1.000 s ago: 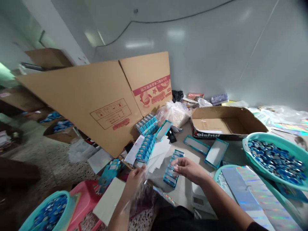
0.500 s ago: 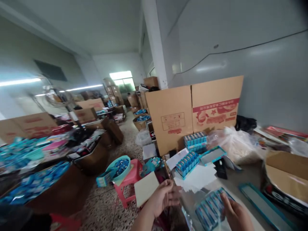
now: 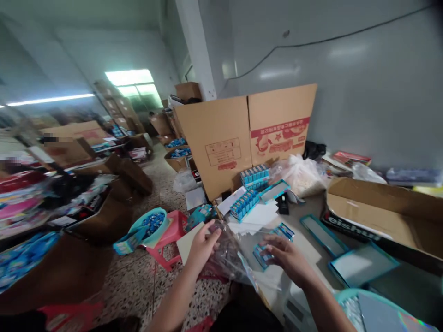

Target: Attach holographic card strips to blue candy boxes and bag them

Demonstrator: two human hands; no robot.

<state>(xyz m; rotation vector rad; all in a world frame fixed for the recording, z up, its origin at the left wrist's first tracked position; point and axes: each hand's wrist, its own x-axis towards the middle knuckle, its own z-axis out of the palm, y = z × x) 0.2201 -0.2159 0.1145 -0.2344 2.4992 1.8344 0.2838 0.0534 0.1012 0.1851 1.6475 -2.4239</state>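
Plastic bag [image 3: 231,260] lies at four o'clock from the left hand [image 3: 205,239], whose thumb and fingers pinch its edge. The right hand [image 3: 283,256], fingers curled, hovers over or touches the blue pack [image 3: 259,258] at the bag's three o'clock; I can't tell which. Bag handling seems in hand; the next move likely calls for a steady grip.

room: above worktop [image 3: 294,216] | blocks: plastic film [image 3: 229,254], cardboard [image 3: 224,133] ahead, carton [image 3: 356,229] right
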